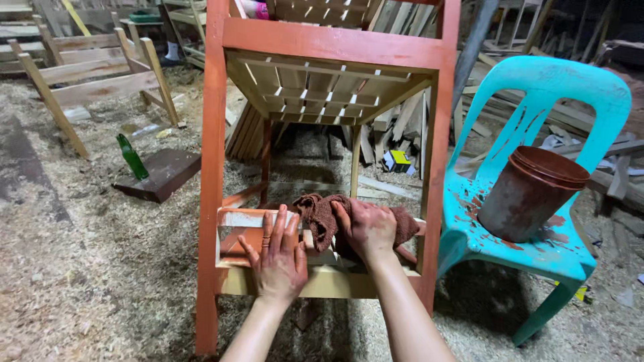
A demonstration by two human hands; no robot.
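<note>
Staining was partly done: rag [322, 218] gripped by right hand [367, 231], left hand [280, 258] spread flat, bare rail [329, 283] left at 6 o'clock

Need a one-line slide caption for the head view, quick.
Right hand presses a stained rag on a wooden chair frame; left hand braces its rail.

We've got a floor [80, 268] buried in sawdust and wood shavings. Standing straight on it: the reddish-brown wooden chair frame [213, 167], a turquoise plastic chair [537, 121], a dark board [161, 173] and bare wooden frames [100, 74] further back.
</note>
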